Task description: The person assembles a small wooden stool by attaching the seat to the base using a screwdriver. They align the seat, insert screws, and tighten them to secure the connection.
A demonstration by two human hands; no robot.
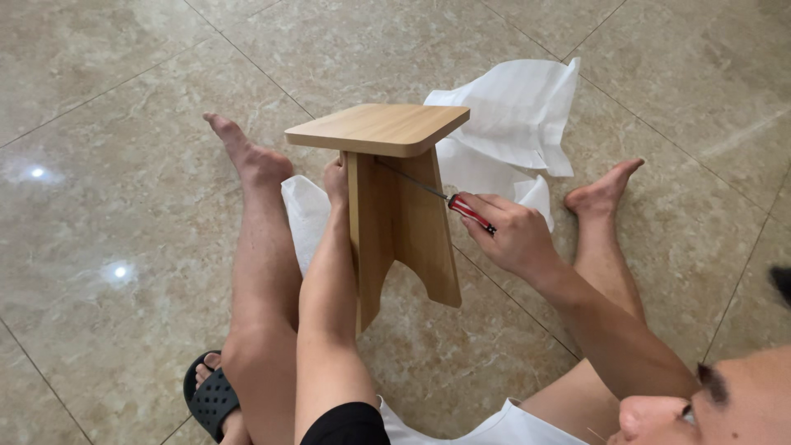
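Just under the stool (387,165) top, screwdriver (449,199) in right-hand grip (511,235).

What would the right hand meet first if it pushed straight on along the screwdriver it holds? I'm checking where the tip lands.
Probably the wooden stool: the right hand aims the screwdriver up-left, its tip just under the seat, apparently at the leg panel.

My legs fence in the small light-wood stool (394,189); its flat square top overhangs the slanted leg panels and bars any way in from above. My right hand (512,237) finds room only under that top, from the right. Crumpled white wrapping sheets (515,111) crowd the beige marble-look tiled floor (107,206) behind; the tiles to my left lie open.
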